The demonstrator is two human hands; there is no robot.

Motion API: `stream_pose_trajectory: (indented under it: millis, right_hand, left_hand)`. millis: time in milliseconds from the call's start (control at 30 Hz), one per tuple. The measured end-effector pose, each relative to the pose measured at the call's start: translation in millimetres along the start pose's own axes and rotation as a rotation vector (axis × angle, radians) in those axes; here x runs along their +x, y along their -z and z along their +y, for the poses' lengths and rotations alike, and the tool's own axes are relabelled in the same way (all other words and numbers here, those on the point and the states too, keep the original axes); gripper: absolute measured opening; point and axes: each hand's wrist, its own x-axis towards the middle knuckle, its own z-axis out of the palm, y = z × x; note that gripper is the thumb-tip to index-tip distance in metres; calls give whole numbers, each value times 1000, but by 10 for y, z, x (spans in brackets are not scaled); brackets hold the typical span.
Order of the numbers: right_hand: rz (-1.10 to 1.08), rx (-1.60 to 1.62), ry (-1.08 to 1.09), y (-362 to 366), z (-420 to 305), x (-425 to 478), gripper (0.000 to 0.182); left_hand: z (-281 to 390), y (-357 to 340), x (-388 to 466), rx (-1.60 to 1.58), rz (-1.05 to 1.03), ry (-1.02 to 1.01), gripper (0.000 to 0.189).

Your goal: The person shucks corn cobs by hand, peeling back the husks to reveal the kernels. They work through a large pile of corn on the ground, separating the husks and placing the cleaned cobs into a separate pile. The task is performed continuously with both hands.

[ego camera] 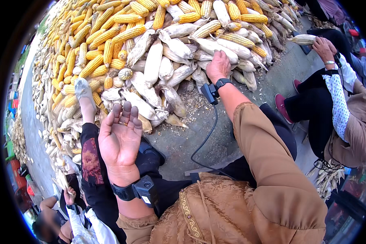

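Note:
My left hand point(120, 138) is held palm up above my lap, fingers loosely curled and apart, with nothing in it. A ring sits on one finger. My right hand point(218, 66) reaches to the near side of the corn heap. Its fingertips lie against a pale ear of corn in its husk point(206, 45); whether they grip it is hidden. More husked-over ears point(154, 62) lie around that hand. Bare yellow corn cobs point(103, 36) are piled to the left. Each wrist wears a strapped black device, the right one point(209, 93) with a cable.
At the right, a seated person's hands point(323, 50) hold an ear in its husk point(303, 39). Another person point(76, 213) sits at lower left, holding husk. A foot in a light shoe point(84, 88) rests against the heap's left side. Loose kernels point(198, 106) lie scattered over the concrete ground point(177, 146).

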Motion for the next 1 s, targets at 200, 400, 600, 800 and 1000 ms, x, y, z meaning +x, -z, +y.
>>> stream_pose_trajectory:
  millis: [200, 400, 600, 800, 1000]
  right_hand:
    - [-278, -287, 30, 23, 523, 429, 34]
    - [-324, -197, -142, 126, 499, 367, 34]
    - [-720, 579, -368, 391, 934, 414, 44]
    - [-1223, 1312, -435, 1598, -11, -188, 42]
    - [-1386, 852, -35, 2022, -347, -599, 36]
  left_hand:
    - [-94, 21, 149, 26, 67, 28, 21]
    - [-244, -147, 202, 59, 112, 40, 22]
    - [-561, -216, 325, 145, 66, 100, 19]
    - [-1005, -201, 495, 485, 47, 86, 32]
    - [-1155, -133, 421, 437, -309, 72, 34]
